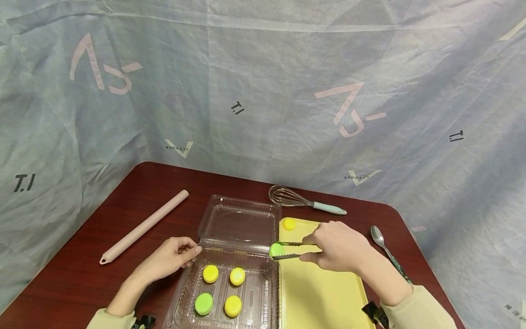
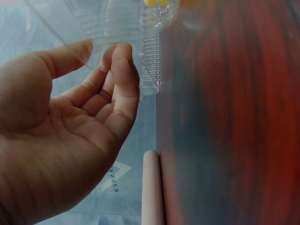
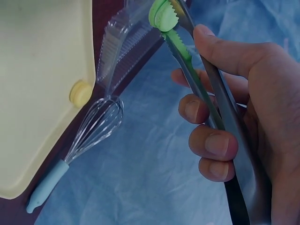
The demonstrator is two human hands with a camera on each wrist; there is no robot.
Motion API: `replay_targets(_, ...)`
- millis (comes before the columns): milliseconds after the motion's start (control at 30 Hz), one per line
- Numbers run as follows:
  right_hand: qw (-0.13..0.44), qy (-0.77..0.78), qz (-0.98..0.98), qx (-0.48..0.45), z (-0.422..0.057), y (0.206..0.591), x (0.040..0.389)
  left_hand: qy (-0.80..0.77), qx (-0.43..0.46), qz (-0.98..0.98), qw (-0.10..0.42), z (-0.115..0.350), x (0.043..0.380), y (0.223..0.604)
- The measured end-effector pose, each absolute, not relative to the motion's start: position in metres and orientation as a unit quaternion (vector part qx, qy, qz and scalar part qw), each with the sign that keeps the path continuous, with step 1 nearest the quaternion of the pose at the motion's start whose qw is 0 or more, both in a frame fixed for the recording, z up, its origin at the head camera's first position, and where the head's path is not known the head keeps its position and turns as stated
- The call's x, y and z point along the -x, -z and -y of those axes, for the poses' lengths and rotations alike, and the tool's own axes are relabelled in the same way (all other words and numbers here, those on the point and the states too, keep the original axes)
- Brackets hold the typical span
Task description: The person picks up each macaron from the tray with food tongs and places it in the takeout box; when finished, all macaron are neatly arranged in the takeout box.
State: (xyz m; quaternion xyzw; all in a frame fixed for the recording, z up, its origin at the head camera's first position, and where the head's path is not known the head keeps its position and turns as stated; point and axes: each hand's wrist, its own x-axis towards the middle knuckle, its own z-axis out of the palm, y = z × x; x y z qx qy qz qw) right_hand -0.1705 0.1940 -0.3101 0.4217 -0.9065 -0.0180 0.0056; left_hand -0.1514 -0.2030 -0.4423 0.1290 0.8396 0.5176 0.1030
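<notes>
My right hand (image 1: 339, 246) grips a pair of metal tongs (image 3: 220, 93). Between the tongs' toothed tips is a green macaron (image 3: 164, 16), held up where the yellow tray (image 1: 316, 292) meets a clear plastic clamshell box (image 1: 256, 292). At the box's left side, near the hinge, my left hand (image 1: 174, 258) pinches the rim, thumb on one side and fingertips on the other. Inside the box's base lie three yellow macarons (image 1: 233, 306) and one green macaron (image 1: 203, 304). Another yellow macaron (image 1: 289, 224) sits in the tray's far left corner.
The box's lid (image 1: 240, 224) lies folded back, away from me. Behind the tray is a whisk (image 1: 306, 201) with a pale blue handle. A spoon (image 1: 386, 249) lies to the tray's right, and a pink rolling pin (image 1: 145, 226) at the left. A grey cloth backdrop (image 1: 263, 91) hangs beyond the table.
</notes>
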Motion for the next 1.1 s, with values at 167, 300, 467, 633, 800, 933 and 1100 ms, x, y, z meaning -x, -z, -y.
replay_targets(167, 0.014, 0.029, 0.901, -0.433, -0.189, 0.315, 0.166, -0.519, -0.13, -0.838, 0.105, 0.203, 0.152, 0.443)
replay_targets(300, 0.008, 0.032, 0.9, -0.435, -0.186, 0.321, 0.163, -0.52, -0.13, -0.838, 0.105, 0.204, 0.152, 0.444)
replay_targets(467, -0.005, 0.027, 0.898, -0.44, -0.181, 0.327, 0.16, -0.519, -0.131, -0.838, 0.104, 0.204, 0.152, 0.444)
replay_targets(633, -0.014, 0.022, 0.896, -0.444, -0.178, 0.334, 0.157, -0.52, -0.131, -0.837, 0.105, 0.204, 0.152, 0.444)
replay_targets(800, -0.031, 0.019, 0.898, -0.438, -0.175, 0.341, 0.155, -0.52, -0.131, -0.838, 0.105, 0.204, 0.152, 0.444)
replay_targets(933, -0.036, 0.02, 0.9, -0.434, -0.172, 0.346, 0.153, -0.519, -0.133, -0.838, 0.102, 0.204, 0.152, 0.443)
replay_targets(1100, -0.036, 0.025, 0.899, -0.436, -0.167, 0.353, 0.151, -0.521, -0.136, -0.837, 0.1, 0.204, 0.152, 0.444)
